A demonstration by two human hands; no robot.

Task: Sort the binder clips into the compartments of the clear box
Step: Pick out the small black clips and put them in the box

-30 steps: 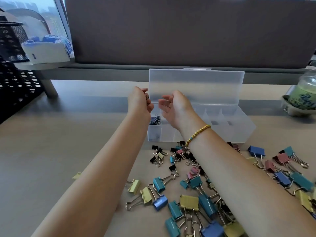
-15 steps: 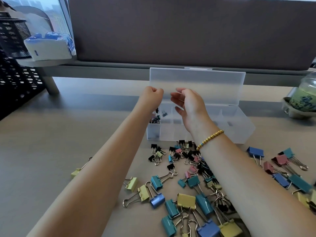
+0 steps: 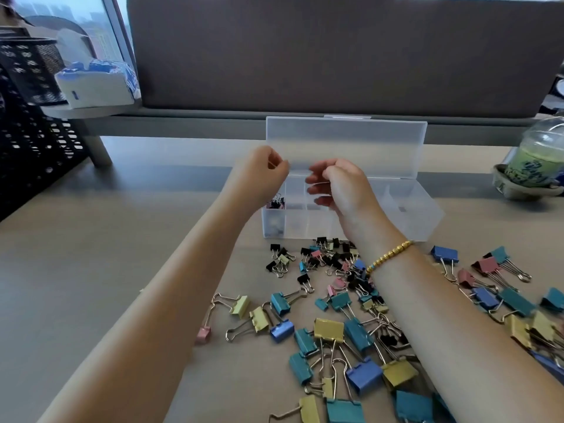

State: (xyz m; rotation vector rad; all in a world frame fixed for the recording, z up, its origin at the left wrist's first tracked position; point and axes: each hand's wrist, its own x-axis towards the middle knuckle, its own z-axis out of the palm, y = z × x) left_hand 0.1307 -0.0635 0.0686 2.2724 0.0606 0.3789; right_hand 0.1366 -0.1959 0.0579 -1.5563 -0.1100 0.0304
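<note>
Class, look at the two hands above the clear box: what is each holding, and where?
Cannot be told: left hand and right hand are curled, showing no clip.

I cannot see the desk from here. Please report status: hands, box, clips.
Left hand and right hand curled above clear box; contents unclear. Lid up, few small clips in leftmost compartment. Most binder clips loose on desk.

The clear box point(image 3: 351, 221) stands on the desk with its lid upright and open, its divided compartments facing up; a few small clips point(image 3: 276, 202) sit in the far-left one. Loose binder clips point(image 3: 341, 303), small black ones and larger blue, teal, yellow and pink ones, lie scattered in front of it.
</note>
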